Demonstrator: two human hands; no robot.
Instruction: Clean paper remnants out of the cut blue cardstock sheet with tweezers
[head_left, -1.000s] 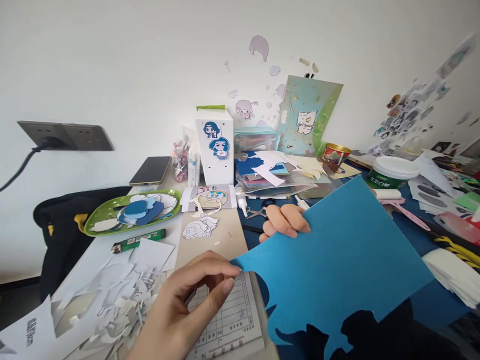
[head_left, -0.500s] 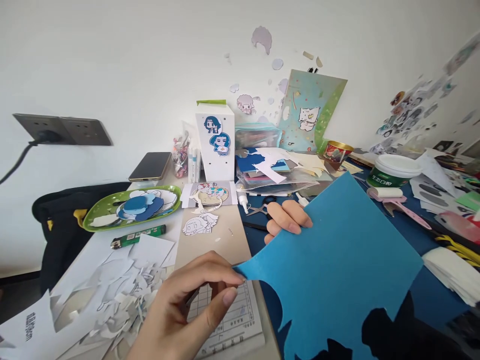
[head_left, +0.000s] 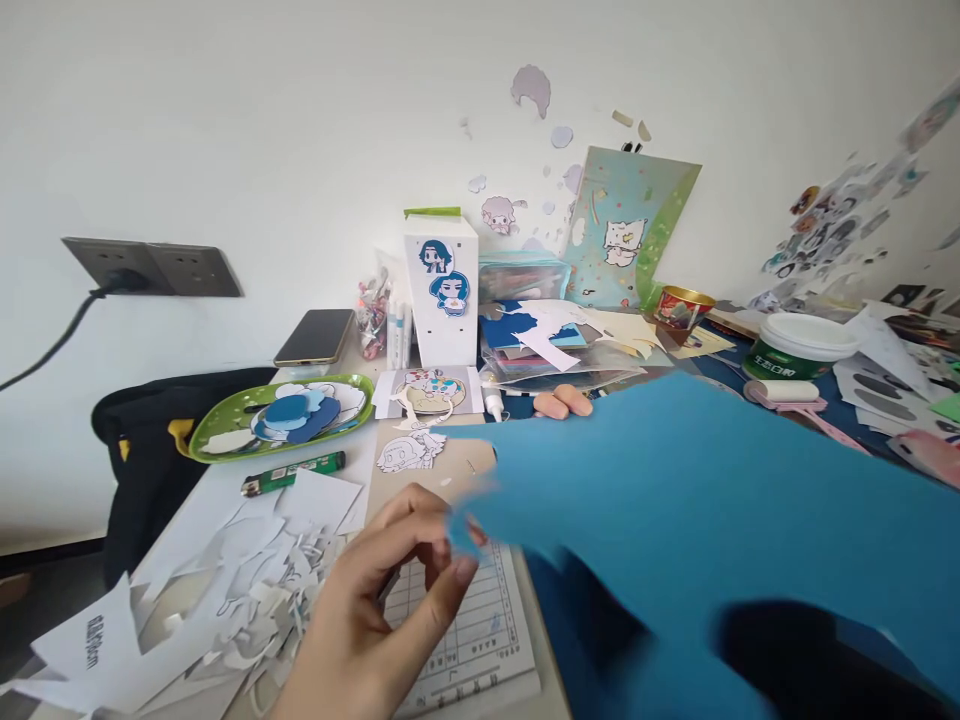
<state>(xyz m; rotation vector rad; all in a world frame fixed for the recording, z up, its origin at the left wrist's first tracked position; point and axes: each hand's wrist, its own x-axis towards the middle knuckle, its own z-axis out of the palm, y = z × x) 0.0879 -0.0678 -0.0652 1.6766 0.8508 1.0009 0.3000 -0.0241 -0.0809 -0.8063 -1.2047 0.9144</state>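
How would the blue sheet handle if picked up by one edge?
The blue sheet looks fairly stiff: it spreads wide from the right hand without obvious drooping. Probably light, since fingers at its edge seem to hold it. Its narrow tip might bend easily.

The left hand [head_left: 375, 610] is bare to the wrist, with slim fingers and short, plain thumbnail. Of the right hand [head_left: 562, 402], only bare fingertips are visible.
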